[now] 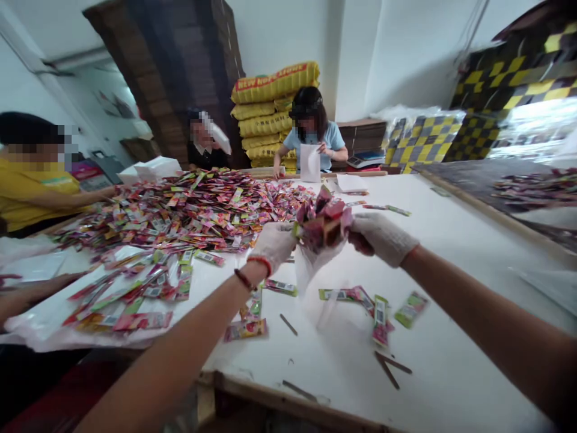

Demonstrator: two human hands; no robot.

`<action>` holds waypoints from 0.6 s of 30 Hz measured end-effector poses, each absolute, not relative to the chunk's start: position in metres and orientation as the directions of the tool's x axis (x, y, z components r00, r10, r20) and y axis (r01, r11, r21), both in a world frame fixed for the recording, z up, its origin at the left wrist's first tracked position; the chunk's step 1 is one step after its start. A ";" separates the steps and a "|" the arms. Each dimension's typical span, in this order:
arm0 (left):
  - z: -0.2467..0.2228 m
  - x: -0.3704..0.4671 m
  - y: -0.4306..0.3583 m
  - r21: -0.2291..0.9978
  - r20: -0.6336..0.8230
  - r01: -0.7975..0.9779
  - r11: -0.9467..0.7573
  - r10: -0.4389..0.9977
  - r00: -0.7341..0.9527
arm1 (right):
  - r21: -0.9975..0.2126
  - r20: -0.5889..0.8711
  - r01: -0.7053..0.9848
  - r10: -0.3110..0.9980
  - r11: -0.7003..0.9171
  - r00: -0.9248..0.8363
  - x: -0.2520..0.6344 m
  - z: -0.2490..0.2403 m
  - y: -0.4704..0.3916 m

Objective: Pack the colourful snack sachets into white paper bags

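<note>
Out over the table, a bunch of small pink, red and green snack packets [325, 224] stands above a whitish see-through plastic bag [311, 270]. Its lower part seems to be inside the bag, though the blur hides exactly how deep. My left hand [274, 245], in a white glove, is closed at the left side of the bunch, at the bag's mouth. On the opposite side my right hand [382, 236], gloved too, is closed against the packets and bag edge; its fingertips are partly hidden. Loose packets [381, 319] and thin brown sticks [386, 368] lie below.
A large heap of packets [202, 207] covers the table's left and far side. More packets [148, 288] lie on a white sheet at left. Several co-workers sit around, one holding a white bag [310, 163]. The wooden table edge [288, 404] is close to me.
</note>
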State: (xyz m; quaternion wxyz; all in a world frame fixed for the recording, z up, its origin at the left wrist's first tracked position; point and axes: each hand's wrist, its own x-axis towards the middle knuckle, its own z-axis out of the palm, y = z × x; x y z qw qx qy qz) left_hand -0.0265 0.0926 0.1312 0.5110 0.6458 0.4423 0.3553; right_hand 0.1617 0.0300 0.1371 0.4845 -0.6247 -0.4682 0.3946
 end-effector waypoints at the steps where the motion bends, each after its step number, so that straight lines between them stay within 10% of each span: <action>1: 0.143 -0.030 0.098 0.965 0.004 0.244 -0.099 0.931 0.364 | -0.966 -0.026 0.243 0.963 -0.093 0.267 0.165 0.151 0.030; 13: 0.180 -0.041 0.107 0.845 -0.037 0.486 -0.220 0.884 0.466 | -0.981 -0.097 0.139 0.968 -0.132 0.231 0.155 0.199 0.014; 18: 0.195 -0.045 0.093 0.697 0.220 0.490 -0.523 0.807 0.548 | -0.980 0.107 0.174 0.991 0.091 0.080 0.157 0.179 -0.009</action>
